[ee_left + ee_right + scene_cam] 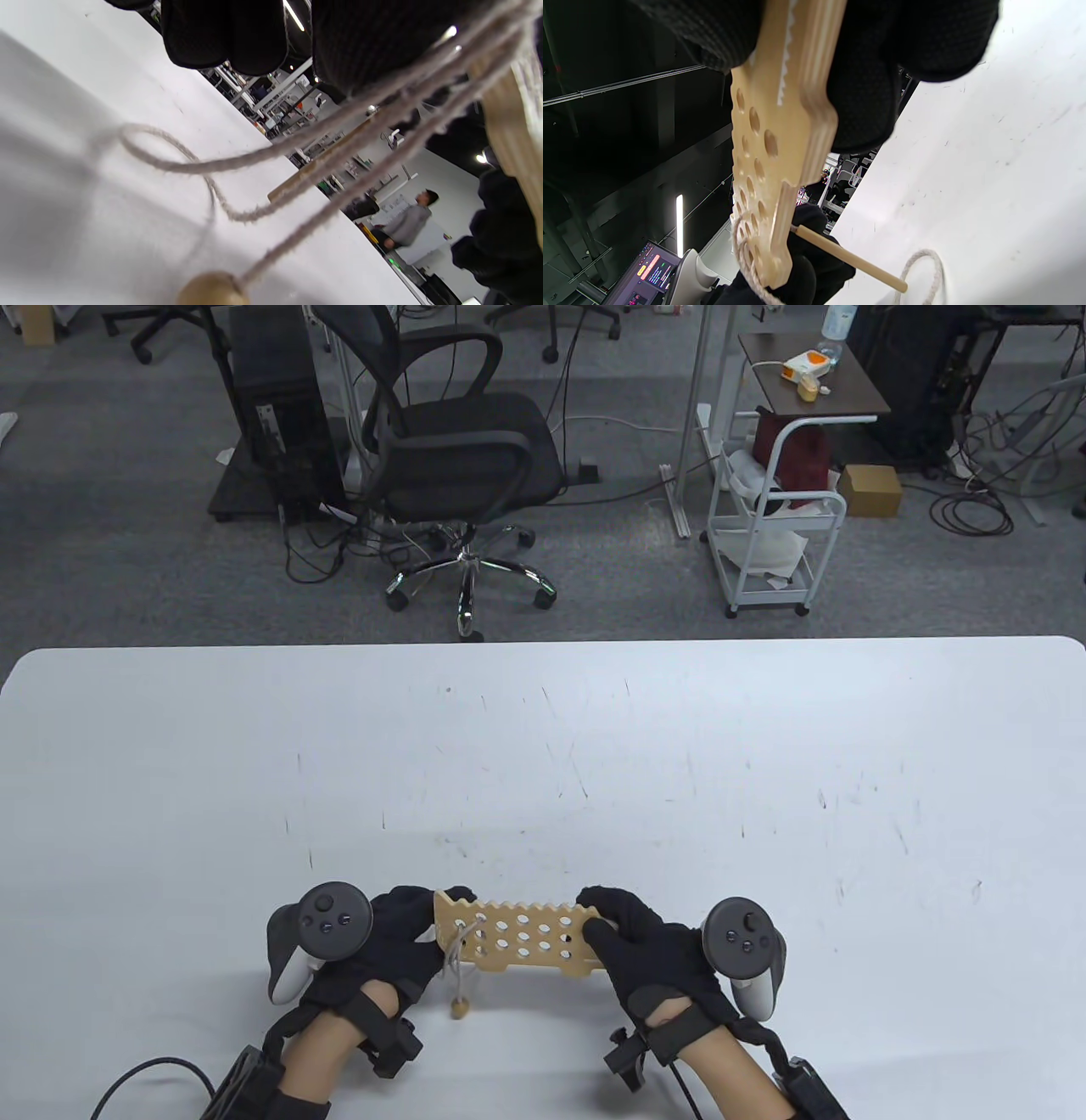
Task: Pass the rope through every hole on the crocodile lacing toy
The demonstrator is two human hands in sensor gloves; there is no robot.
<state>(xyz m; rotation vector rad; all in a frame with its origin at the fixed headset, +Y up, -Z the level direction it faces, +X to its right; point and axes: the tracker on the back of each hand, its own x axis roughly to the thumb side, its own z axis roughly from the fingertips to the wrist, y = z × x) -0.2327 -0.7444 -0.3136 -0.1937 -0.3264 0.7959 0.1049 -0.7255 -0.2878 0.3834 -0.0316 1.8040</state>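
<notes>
The wooden crocodile lacing toy (519,937) has rows of round holes and is held a little above the white table (543,746), near its front edge. My left hand (441,918) grips its left end and my right hand (594,913) grips its right end. The beige rope (456,957) passes through holes at the left end and hangs down to a wooden bead (461,1008). In the right wrist view the toy (780,148) stands edge-on, and a wooden needle (848,258) sticks out below it by the left glove. The left wrist view shows the rope strands (297,144) and the bead (212,290).
A loose rope loop (922,262) lies on the table under the toy. Beyond the table's far edge are an office chair (458,466) and a white cart (776,526) on the floor.
</notes>
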